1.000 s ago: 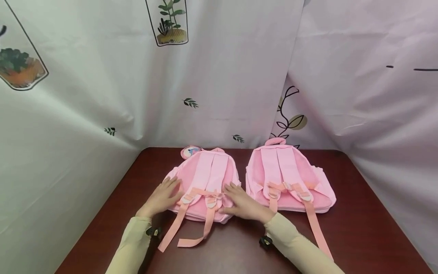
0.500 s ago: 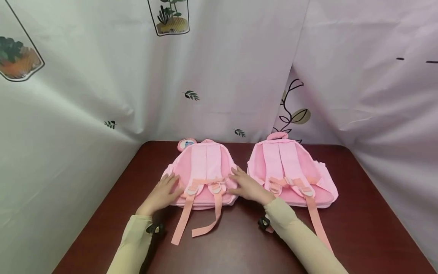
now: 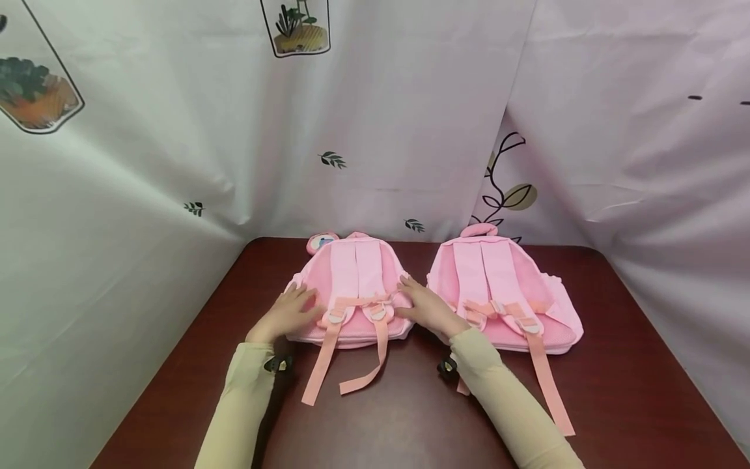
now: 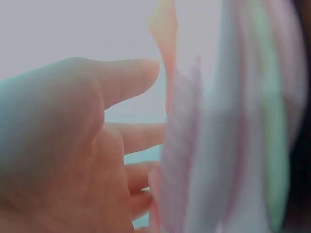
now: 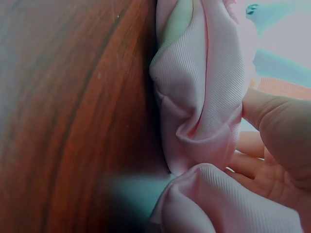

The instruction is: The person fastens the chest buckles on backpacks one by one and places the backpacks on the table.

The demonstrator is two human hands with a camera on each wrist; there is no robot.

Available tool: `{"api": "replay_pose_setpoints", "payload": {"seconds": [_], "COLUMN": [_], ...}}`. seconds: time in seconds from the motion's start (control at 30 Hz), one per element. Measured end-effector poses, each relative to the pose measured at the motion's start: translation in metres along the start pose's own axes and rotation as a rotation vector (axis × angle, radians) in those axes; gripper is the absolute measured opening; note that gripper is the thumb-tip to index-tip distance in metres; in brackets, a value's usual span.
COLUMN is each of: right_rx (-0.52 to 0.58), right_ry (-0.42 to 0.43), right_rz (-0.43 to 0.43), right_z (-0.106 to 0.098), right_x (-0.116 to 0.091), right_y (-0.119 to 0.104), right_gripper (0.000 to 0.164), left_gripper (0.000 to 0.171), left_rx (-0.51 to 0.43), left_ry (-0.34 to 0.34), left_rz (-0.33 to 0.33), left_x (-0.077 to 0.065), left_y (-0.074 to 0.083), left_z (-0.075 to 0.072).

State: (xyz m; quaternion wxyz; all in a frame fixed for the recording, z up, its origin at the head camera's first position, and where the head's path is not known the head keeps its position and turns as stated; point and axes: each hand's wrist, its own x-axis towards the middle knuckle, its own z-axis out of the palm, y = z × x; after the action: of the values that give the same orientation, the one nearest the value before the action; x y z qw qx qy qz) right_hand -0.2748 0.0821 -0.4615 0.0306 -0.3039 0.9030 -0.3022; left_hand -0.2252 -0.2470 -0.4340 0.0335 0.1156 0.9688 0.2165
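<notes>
A pink backpack [image 3: 357, 264] lies on the table with its back panel and shoulder straps facing up. My left hand [image 3: 287, 316] rests at its left side with the fingers spread loosely. On its other side, my right hand [image 3: 430, 307] touches the edge with relaxed fingers, in the gap between two bags. A second pink backpack [image 3: 498, 273] lies to the right, partly behind my right hand. In the left wrist view, the thumb [image 4: 131, 80] and fingers reach the backpack's edge. Folded pink fabric [image 5: 199, 92] sits against my right thumb in the right wrist view.
Orange strap ends [image 3: 319, 368] trail toward me over the dark red table [image 3: 375, 430]. A round pink charm [image 3: 321, 242] lies by the left bag's top. Printed cloth [image 3: 381, 130] hangs behind the table and along both sides.
The left backpack has slid away from me and turned straighter, its strap ends following. Both hands have moved along at its sides. The head view has also shifted slightly.
</notes>
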Motion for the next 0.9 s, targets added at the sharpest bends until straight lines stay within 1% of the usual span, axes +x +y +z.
{"api": "replay_pose_setpoints", "payload": {"seconds": [0.1, 0.17, 0.27, 0.33, 0.43, 0.53, 0.63, 0.77, 0.83, 0.9], "right_rx": [0.031, 0.049, 0.062, 0.065, 0.059, 0.058, 0.081, 0.108, 0.108, 0.105], "right_ry": [0.018, 0.027, 0.032, 0.034, 0.039, 0.050, 0.059, 0.058, 0.055, 0.054], "right_rz": [0.008, 0.014, 0.022, 0.028, 0.027, 0.023, 0.023, 0.019, 0.017, 0.015], "right_z": [0.001, 0.002, 0.005, 0.006, 0.006, 0.005, 0.005, 0.006, 0.007, 0.006], "right_x": [0.000, -0.001, -0.002, -0.001, -0.001, -0.002, -0.003, -0.005, -0.005, -0.005], "right_y": [0.001, 0.002, 0.004, 0.006, 0.008, 0.009, 0.009, 0.008, 0.008, 0.007], "right_gripper": [0.063, 0.064, 0.065, 0.066, 0.066, 0.066, 0.067, 0.069, 0.069, 0.069], "left_gripper": [0.061, 0.060, 0.055, 0.052, 0.050, 0.051, 0.049, 0.046, 0.044, 0.043], "left_rx": [-0.029, -0.050, -0.069, -0.068, -0.099, -0.141, -0.180, -0.222, -0.217, -0.197], "left_ry": [0.019, 0.034, 0.058, 0.075, 0.084, 0.086, 0.080, 0.042, 0.018, -0.005], "left_rz": [0.024, 0.059, 0.138, 0.204, 0.266, 0.303, 0.338, 0.379, 0.408, 0.421], "left_x": [0.008, 0.013, 0.019, 0.022, 0.027, 0.031, 0.036, 0.041, 0.044, 0.047], "left_y": [0.007, 0.013, 0.023, 0.031, 0.046, 0.062, 0.074, 0.082, 0.085, 0.087], "left_z": [0.000, 0.002, 0.008, 0.013, 0.018, 0.021, 0.025, 0.032, 0.035, 0.037]}}
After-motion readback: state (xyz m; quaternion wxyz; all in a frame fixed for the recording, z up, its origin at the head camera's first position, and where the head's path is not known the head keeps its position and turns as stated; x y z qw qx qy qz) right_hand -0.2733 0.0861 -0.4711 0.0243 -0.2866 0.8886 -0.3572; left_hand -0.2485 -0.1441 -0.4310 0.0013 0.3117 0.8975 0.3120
